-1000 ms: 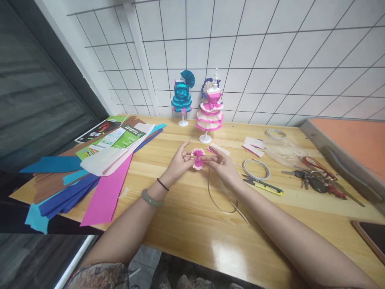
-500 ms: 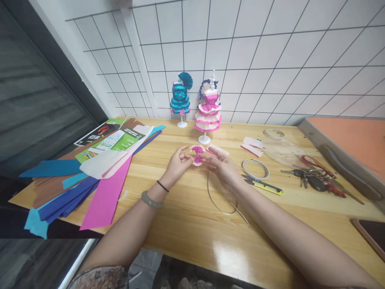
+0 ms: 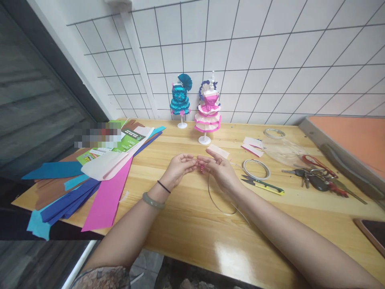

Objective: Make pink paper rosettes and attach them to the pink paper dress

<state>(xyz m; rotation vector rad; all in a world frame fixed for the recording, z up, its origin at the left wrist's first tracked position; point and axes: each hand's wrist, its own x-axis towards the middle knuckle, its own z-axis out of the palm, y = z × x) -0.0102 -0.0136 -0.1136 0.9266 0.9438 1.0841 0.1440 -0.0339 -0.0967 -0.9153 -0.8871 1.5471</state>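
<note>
My left hand [image 3: 179, 170] is closed in a pinch at the left side of a small pink pleated paper bow [image 3: 202, 168]. Across from it, my right hand [image 3: 221, 169] grips the bow's other side with bent fingers. Most of the bow is hidden behind the fingers; only a little pink shows between them. Both hands are just above the wooden table [image 3: 180, 228]. Just beyond the right fingertips lies a pale pink paper strip [image 3: 218, 151]. Behind the hands stands a small dress form in a pink and white ruffled paper dress [image 3: 208, 116].
A second form wears a teal paper dress [image 3: 180, 100]. Crepe paper sheets [image 3: 106, 200] cover the left side. To the right lie a tape roll [image 3: 256, 169], yellow-handled thread snips [image 3: 267, 186], keys [image 3: 319, 180], a clear plastic bag [image 3: 282, 153] and a phone [image 3: 373, 235].
The bow, earlier fanned out in full view between my hands, is now turned and mostly covered by my fingers. My left hand has lowered slightly, and the fingertips have come closer together.
</note>
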